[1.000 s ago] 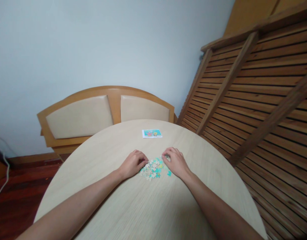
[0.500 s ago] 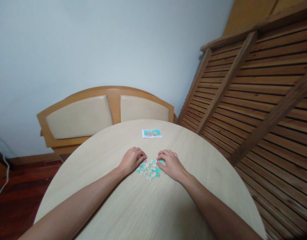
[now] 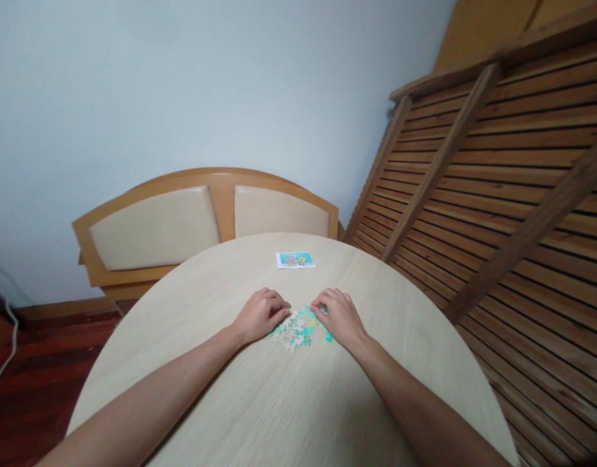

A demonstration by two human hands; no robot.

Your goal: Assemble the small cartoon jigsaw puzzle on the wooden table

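Note:
A small heap of jigsaw puzzle pieces (image 3: 298,329) lies on the round table between my hands; some show pale backs, others turquoise or yellow print. My left hand (image 3: 264,314) rests at the heap's left side, its fingers curled and thumb drawn in at the pieces. At the right side, my right hand (image 3: 341,316) has thumb and fingertips pinched together over the far edge of the heap. Whatever either hand has between its fingertips is too small to make out. One turquoise piece (image 3: 329,337) lies apart, beneath the right hand.
A picture card (image 3: 296,260) with two cartoon figures lies beyond the heap on the pale wooden table (image 3: 220,389). Past the far edge stands a headboard with cream panels (image 3: 157,227). A slatted wooden frame (image 3: 473,194) leans at the right. A white cable (image 3: 13,337) hangs at left.
My right hand has moved a little to the right, and a turquoise piece now shows apart there. My left hand has shifted slightly right over the heap. More yellow print shows in the heap.

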